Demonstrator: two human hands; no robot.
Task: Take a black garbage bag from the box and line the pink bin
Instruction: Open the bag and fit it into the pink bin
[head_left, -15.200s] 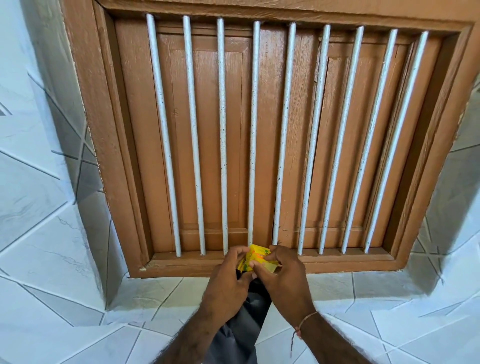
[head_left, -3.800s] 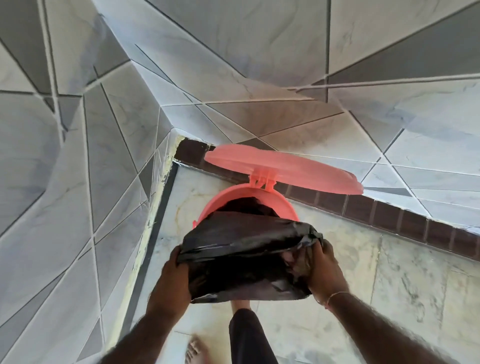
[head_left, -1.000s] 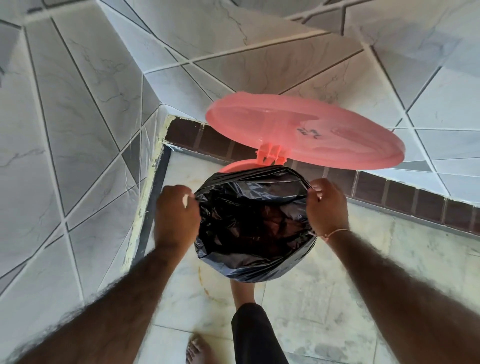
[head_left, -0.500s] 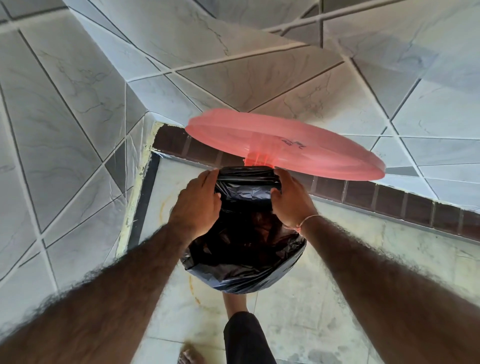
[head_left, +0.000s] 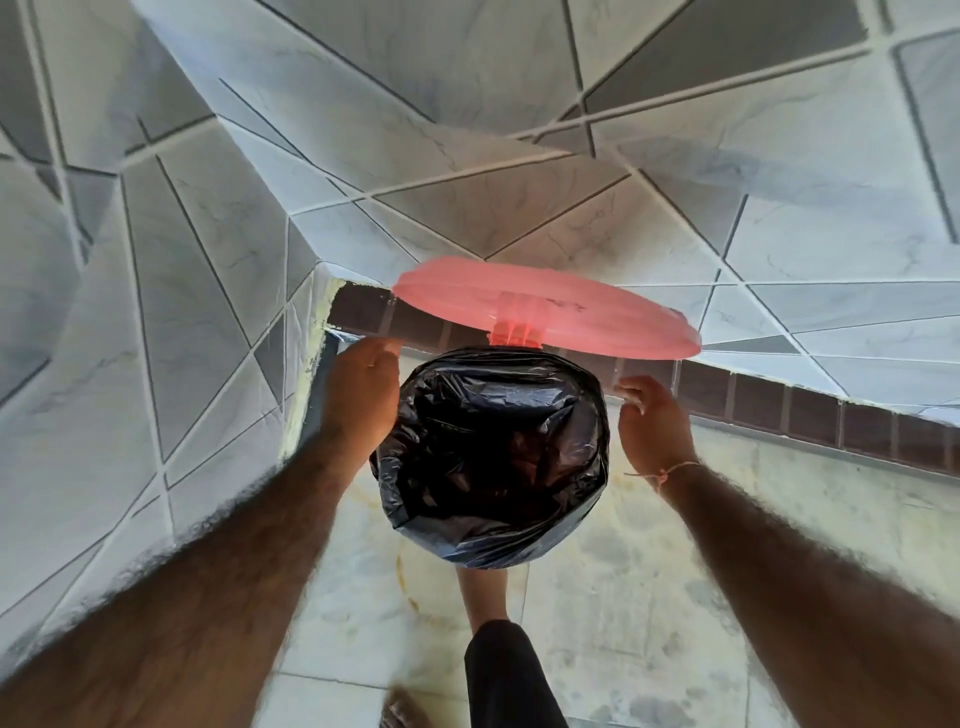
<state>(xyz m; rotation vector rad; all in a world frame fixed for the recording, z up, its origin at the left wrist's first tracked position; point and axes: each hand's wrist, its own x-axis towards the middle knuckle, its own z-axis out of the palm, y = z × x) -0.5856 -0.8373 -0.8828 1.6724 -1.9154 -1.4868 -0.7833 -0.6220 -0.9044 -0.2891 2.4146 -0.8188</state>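
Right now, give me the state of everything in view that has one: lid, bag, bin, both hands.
Pink lid: raised, held open above the bin.
Black garbage bag: mouth open, folded over the rim all around.
Pink bin: body hidden under the bag.
Left hand: against the bag's side; grip cannot be judged.
Right hand: open, just clear of the bag.
Foot: at the bin's base.

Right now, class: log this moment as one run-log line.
bin: lid up | black bag folded over rim | left hand at bag's side | right hand open, apart | foot at base
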